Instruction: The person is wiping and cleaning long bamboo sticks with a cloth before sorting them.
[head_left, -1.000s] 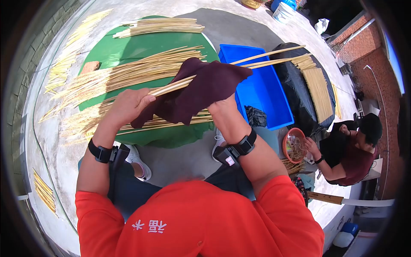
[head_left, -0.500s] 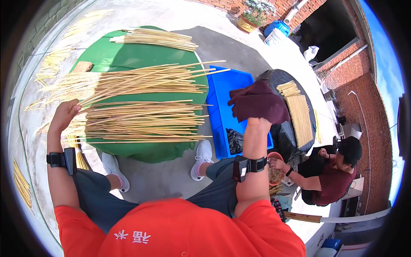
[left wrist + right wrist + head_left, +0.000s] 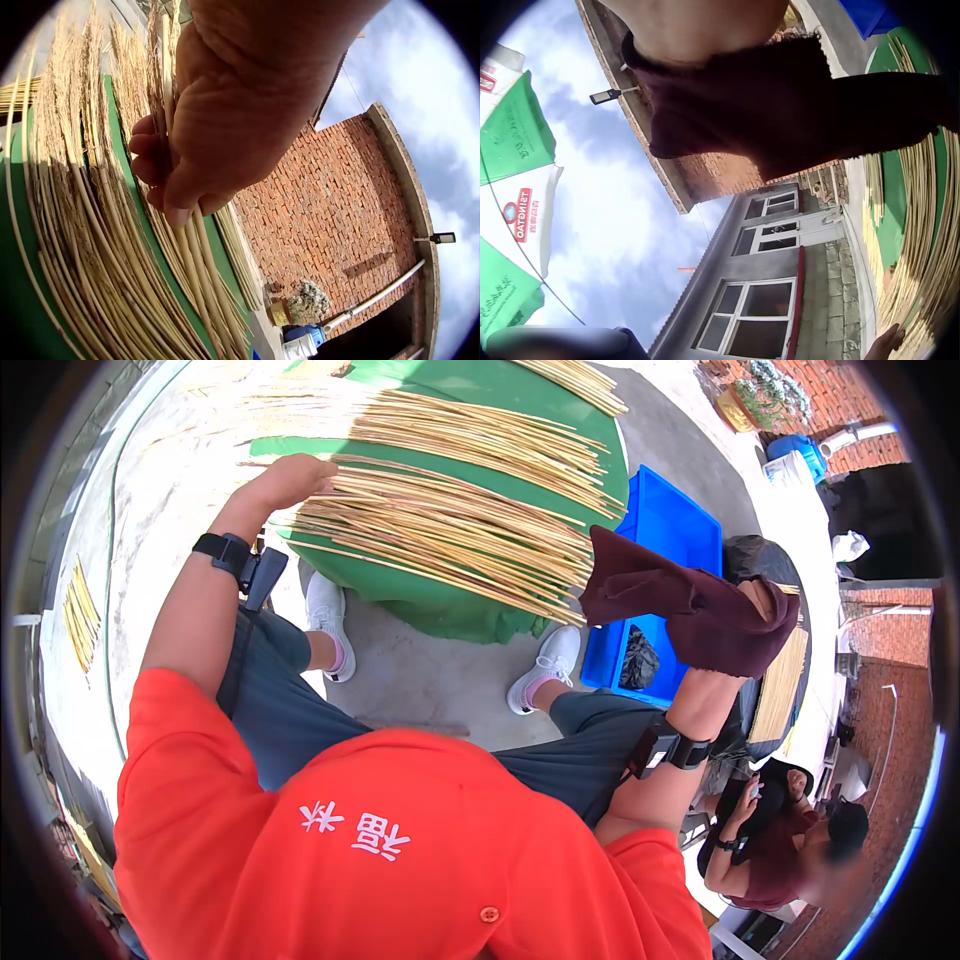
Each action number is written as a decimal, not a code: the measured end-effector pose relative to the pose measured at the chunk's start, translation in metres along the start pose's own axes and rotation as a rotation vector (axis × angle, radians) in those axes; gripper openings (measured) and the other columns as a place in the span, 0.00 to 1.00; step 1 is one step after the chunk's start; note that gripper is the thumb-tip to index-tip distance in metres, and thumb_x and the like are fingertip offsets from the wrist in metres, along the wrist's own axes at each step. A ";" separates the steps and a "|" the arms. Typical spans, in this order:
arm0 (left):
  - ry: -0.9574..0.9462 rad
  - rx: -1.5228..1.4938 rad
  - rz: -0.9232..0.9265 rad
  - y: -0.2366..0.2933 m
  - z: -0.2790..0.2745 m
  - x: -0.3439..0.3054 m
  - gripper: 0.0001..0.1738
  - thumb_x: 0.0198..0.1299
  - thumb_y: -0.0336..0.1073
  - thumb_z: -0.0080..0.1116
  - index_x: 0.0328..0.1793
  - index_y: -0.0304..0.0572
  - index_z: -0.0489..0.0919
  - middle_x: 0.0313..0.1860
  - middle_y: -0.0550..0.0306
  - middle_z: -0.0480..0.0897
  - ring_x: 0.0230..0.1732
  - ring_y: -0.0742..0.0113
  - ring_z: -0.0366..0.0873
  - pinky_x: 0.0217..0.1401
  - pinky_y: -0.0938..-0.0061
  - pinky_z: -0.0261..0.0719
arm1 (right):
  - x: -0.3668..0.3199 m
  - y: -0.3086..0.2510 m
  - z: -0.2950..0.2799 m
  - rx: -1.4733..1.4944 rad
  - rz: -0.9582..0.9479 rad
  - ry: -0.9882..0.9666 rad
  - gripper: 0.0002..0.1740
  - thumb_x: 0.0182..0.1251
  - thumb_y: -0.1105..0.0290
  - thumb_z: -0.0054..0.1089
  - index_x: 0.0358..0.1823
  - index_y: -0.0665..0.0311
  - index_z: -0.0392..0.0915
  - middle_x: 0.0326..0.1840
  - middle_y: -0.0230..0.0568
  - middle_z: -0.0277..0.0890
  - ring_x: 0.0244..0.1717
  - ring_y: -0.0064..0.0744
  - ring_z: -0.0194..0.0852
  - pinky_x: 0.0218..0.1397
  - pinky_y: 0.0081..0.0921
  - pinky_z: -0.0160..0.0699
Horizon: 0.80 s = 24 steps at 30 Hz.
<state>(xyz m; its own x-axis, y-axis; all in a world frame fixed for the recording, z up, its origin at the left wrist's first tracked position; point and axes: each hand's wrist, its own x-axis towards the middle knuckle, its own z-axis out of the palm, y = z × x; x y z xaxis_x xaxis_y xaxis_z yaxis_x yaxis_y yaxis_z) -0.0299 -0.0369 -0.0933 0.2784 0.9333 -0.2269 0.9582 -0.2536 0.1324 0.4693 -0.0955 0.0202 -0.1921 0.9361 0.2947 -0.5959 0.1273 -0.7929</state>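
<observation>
"So, what does the left hand point(image 3: 290, 482) have?"

"It holds some thin sticks point(image 3: 196, 251), by the left part of the green sheet point(image 3: 430, 612). Its thumb and fingers are curled round them."

"And the right hand point(image 3: 768, 600)?"

"It is out to the right of the green sheet, with a dark red cloth point(image 3: 690, 595) over it. A bit of skin shows, but I can't tell how far open its fingers are."

"Where are the other sticks point(image 3: 465, 540)?"

"They lie in rows on the green sheet. A blue tub point(image 3: 685, 520) is just to the right of the green sheet."
</observation>
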 end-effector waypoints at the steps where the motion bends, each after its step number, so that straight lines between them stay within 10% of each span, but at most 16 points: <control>1: -0.006 0.002 -0.004 -0.002 0.005 0.003 0.11 0.55 0.41 0.52 0.38 0.42 0.73 0.33 0.46 0.77 0.40 0.46 0.73 0.41 0.58 0.69 | -0.005 0.004 0.002 0.143 0.024 -0.129 0.19 0.63 0.53 0.39 0.27 0.61 0.70 0.21 0.32 0.69 0.29 0.24 0.70 0.35 0.24 0.66; 5: 0.018 0.011 0.036 -0.017 0.024 0.010 0.10 0.55 0.40 0.52 0.36 0.41 0.73 0.33 0.48 0.77 0.40 0.47 0.73 0.40 0.58 0.70 | -0.022 0.038 0.015 0.368 0.219 -0.373 0.19 0.66 0.54 0.39 0.32 0.63 0.70 0.19 0.32 0.69 0.27 0.20 0.71 0.34 0.19 0.68; 13: -0.039 0.126 -0.015 -0.024 0.049 0.019 0.08 0.54 0.33 0.49 0.39 0.41 0.74 0.35 0.48 0.78 0.42 0.50 0.75 0.43 0.60 0.73 | -0.099 0.137 0.035 -0.243 0.994 -0.775 0.14 0.62 0.60 0.49 0.39 0.64 0.72 0.30 0.32 0.73 0.33 0.19 0.69 0.36 0.19 0.70; 24: 0.078 0.292 -0.159 -0.029 0.068 0.019 0.11 0.50 0.24 0.45 0.40 0.40 0.74 0.40 0.49 0.75 0.44 0.51 0.74 0.45 0.63 0.75 | -0.100 0.163 0.048 -0.300 0.979 -0.918 0.16 0.60 0.71 0.54 0.50 0.64 0.71 0.46 0.31 0.72 0.45 0.18 0.66 0.47 0.16 0.67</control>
<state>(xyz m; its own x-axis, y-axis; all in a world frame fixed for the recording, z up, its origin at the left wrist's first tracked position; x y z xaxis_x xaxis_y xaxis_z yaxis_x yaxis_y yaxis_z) -0.0476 -0.0289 -0.1675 0.1286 0.9809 -0.1462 0.9709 -0.1546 -0.1831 0.3540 -0.1837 -0.1126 -0.9437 0.1479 -0.2960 0.2476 -0.2776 -0.9282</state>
